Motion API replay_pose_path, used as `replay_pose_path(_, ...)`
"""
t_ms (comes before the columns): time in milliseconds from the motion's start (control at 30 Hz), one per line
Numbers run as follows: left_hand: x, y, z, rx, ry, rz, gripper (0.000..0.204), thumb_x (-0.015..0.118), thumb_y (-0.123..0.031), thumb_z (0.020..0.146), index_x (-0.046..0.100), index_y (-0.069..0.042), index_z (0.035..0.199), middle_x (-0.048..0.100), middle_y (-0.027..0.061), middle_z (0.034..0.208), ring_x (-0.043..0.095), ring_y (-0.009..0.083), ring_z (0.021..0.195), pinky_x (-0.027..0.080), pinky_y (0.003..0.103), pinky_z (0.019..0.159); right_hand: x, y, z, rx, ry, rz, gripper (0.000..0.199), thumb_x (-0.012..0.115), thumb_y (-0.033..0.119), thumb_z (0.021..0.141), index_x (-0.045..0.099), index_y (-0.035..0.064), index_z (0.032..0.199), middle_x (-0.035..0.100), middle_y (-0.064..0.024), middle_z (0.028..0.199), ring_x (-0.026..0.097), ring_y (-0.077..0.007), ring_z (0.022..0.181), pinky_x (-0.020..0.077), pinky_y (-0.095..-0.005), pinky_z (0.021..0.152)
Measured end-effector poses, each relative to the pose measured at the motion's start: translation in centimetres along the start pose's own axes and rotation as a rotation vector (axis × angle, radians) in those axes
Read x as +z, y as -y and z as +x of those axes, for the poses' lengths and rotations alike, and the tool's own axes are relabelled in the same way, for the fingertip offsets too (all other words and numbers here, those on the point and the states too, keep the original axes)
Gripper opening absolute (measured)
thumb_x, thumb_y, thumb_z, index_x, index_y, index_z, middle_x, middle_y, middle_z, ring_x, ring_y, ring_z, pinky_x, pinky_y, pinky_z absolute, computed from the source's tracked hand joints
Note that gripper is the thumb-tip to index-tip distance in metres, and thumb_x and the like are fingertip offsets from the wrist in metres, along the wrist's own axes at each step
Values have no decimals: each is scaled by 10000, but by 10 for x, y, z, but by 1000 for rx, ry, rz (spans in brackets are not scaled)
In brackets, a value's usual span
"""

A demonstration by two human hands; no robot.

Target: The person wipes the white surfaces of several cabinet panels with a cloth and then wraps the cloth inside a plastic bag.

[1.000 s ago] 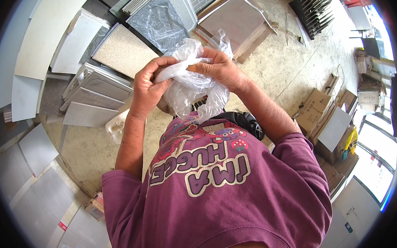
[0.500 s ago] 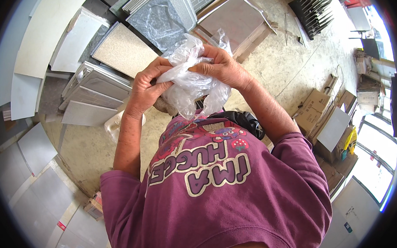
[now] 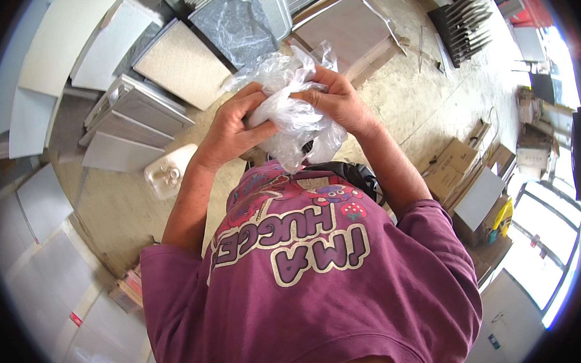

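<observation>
Up at chest height, a crumpled clear plastic bag (image 3: 292, 111) sits bunched between both my hands, above the maroon printed shirt (image 3: 306, 277) I wear. My left hand (image 3: 231, 129) is clamped on the bag's left side, fingers curled over the film; my right hand (image 3: 339, 100) is closed on its right side, thumb pressed into the wad. The bag has no clean long axis: the bunched mass runs roughly from hand to hand, with one loose tail hanging down toward the shirt and ragged ends sticking up past my right knuckles.

Open concrete floor (image 3: 416, 107) lies beyond the bag to the right, bare and roomy. Beyond the bag to the upper left, a beige speckled tile (image 3: 181, 64) and a dark grey slab (image 3: 237, 23) lean together, edges close. Left of the bag, stacked grey tiles (image 3: 131, 120) lie fanned, and a white plastic jug (image 3: 168, 173) rests on the floor just below them. Cardboard boxes (image 3: 453, 169) crowd the floor right of the bag, past my forearm.
</observation>
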State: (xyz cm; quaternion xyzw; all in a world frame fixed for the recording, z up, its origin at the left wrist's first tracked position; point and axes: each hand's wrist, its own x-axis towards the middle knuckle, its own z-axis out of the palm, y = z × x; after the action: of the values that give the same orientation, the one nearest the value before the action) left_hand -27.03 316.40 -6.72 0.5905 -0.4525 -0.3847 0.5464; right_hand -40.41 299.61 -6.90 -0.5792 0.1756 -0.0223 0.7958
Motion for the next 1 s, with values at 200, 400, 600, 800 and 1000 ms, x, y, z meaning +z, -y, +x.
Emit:
replay_pose_path(200, 13, 27, -11, -42, -165, -93, 244, 642, -25, 739, 591, -2, 977, 531, 37, 927, 530, 141, 844, 429, 256, 731, -1, -9, 3, 37, -21, 51, 280, 603, 63, 857, 554, 8, 1127, 620, -38, 1012, 578, -103, 912, 480, -246, 793)
replay_pose_path(400, 13, 31, -21, -98, -220, -92, 253, 590, 27, 706, 606, 7, 957, 540, 38, 893, 536, 136, 805, 429, 250, 720, 8, -13, 12, 164, 8, 57, 283, 606, 61, 858, 555, 13, 1133, 623, -37, 1009, 576, -99, 912, 479, -241, 791)
replay_pose_path(600, 9, 38, -29, -162, -313, -285, 287, 575, 46, 695, 593, 16, 980, 547, 12, 892, 532, 112, 836, 425, 242, 754, 15, -14, 23, 138, 82, -117, 288, 629, 97, 847, 563, 24, 1117, 619, -25, 995, 560, -77, 911, 465, -239, 794)
replay_pose_path(800, -3, 31, -29, -176, -171, -396, 238, 565, -42, 768, 590, 16, 997, 508, 21, 1016, 498, 106, 952, 383, 229, 821, 18, -8, 25, 130, 77, -148, 249, 660, 68, 821, 589, 50, 1059, 624, -11, 941, 574, -74, 856, 479, -232, 758)
replay_pose_path(1000, -9, 30, -20, -272, -20, -317, 335, 573, -228, 890, 569, 17, 1118, 503, 6, 1111, 496, 82, 904, 387, 226, 808, 16, -7, 18, 71, 46, -198, 220, 634, 73, 822, 596, 39, 1036, 628, -15, 925, 568, -67, 855, 475, -236, 766)
